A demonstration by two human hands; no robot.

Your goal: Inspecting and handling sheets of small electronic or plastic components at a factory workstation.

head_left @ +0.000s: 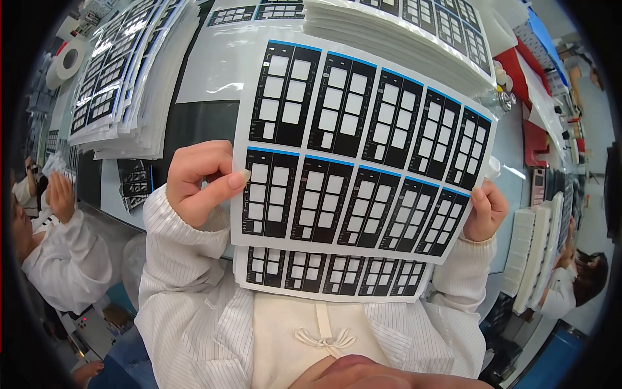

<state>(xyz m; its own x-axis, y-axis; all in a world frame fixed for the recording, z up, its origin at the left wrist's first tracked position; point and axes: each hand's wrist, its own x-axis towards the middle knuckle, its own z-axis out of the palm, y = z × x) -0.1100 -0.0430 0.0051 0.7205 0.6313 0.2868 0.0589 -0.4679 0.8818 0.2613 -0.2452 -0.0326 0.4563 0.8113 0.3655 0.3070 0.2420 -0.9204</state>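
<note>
Raised in front of me is a white sheet [353,162] printed with two rows of black panels, each with white windows and a blue top edge. My left hand [204,185] pinches its left edge, thumb on the front face and fingers behind. At the opposite edge my right hand [484,211] grips it the same way, its fingers partly hidden. Below and behind it, close to my body, shows the lower part of another printed sheet [330,275]; what it rests on is hidden.
Tall stacks of printed sheets stand on the dark table at the left [129,78] and far middle [395,39]. Small dark printed pieces [136,185] lie beyond my left hand. A tape roll [70,59] sits far left. Co-workers [65,272] are on both sides; white trays [534,253] stand right.
</note>
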